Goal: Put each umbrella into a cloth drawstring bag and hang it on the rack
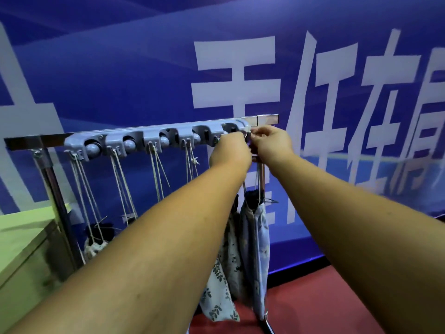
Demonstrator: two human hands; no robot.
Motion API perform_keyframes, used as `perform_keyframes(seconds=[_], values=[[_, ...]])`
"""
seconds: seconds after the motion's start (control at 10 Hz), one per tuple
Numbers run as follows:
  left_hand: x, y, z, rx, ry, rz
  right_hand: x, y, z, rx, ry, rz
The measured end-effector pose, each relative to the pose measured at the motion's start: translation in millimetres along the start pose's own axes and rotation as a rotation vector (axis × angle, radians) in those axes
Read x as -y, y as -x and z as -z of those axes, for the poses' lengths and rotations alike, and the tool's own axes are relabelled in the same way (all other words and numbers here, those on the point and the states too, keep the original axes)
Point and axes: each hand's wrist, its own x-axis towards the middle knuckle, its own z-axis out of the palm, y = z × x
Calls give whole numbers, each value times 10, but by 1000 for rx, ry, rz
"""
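Head view, cloth bag [255,237], plastic rack [154,138]

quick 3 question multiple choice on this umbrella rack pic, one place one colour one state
1. Where on the holder are the left hand and right hand? A its left end B its right end C its middle
2. Colour of the bag hanging under them? A red B pale blue C black
3. What are the hands doing? A hanging idle B pressing the wall C pinching the bag's cord
Key: 1 B, they meet at its right end; 2 B, the cloth is pale blue; 3 C, curled fingers close on the cord.
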Motion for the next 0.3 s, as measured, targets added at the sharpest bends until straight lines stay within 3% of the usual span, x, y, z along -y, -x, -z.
perform_keyframes(seconds=[0.1, 0.3], values=[[51, 78, -161, -21, 27, 7, -167, 113, -31, -20, -83, 39], [56, 122, -110, 156, 8, 51, -244, 258, 39, 31, 124, -44]])
